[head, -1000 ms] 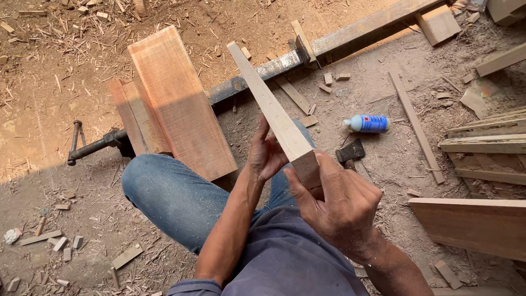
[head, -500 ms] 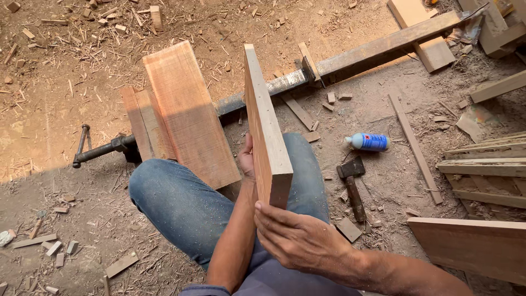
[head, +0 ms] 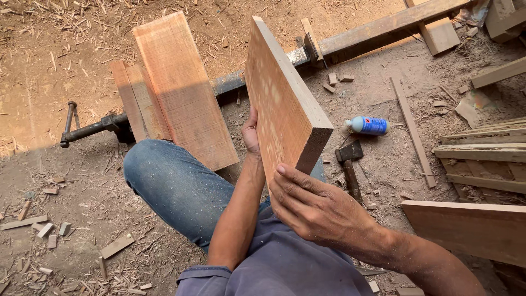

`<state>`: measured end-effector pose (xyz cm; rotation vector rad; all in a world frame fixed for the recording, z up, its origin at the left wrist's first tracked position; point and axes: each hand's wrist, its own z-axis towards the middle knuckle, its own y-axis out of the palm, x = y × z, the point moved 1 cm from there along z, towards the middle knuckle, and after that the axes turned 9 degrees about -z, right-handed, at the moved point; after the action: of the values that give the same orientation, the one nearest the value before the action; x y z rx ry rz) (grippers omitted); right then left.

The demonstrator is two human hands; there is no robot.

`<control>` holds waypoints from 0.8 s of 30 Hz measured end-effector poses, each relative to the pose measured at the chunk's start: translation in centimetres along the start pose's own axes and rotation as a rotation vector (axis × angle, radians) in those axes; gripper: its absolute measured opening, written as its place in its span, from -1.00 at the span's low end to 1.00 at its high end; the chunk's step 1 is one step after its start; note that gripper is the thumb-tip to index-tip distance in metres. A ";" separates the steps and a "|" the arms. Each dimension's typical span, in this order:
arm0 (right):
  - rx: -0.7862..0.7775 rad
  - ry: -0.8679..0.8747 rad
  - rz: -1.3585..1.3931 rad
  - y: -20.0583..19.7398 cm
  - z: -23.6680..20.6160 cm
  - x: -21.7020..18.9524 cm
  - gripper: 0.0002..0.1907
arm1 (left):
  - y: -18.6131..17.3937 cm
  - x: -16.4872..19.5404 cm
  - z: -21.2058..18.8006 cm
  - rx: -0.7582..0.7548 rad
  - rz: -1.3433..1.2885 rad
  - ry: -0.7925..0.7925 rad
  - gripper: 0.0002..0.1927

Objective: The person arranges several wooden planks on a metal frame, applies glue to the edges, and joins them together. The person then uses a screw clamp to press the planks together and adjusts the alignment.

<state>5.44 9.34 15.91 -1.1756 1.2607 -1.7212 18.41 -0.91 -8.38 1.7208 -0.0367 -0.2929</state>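
Clamped in both hands' grip, left hand (head: 251, 131) and right hand (head: 315, 208), stands a smooth rectangular plank (head: 282, 104).

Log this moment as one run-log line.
left hand: holds board | right hand: grips board end | board: tilted, raised above lap | hammer: on ground

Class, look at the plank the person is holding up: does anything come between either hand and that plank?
Nothing visible does. The right hand grips the plank at its near end and the left hand touches its far face, both in direct contact.
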 end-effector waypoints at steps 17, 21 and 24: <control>0.074 0.007 0.048 0.3 -0.6 -0.3 -0.68 | 0.9 -0.3 -0.2 -0.001 0.039 0.004 -0.43; 0.096 0.008 0.063 -0.1 0.0 0.1 -0.69 | 0.2 -0.1 -0.4 -0.038 0.020 -0.016 -0.45; 0.065 0.039 0.054 -1.0 -0.2 0.2 -0.62 | -0.7 0.2 -0.3 0.055 -0.009 -0.059 -0.48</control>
<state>5.13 9.54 16.89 -1.0654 1.2395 -1.7400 18.61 -0.50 -9.02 1.7674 -0.0808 -0.3516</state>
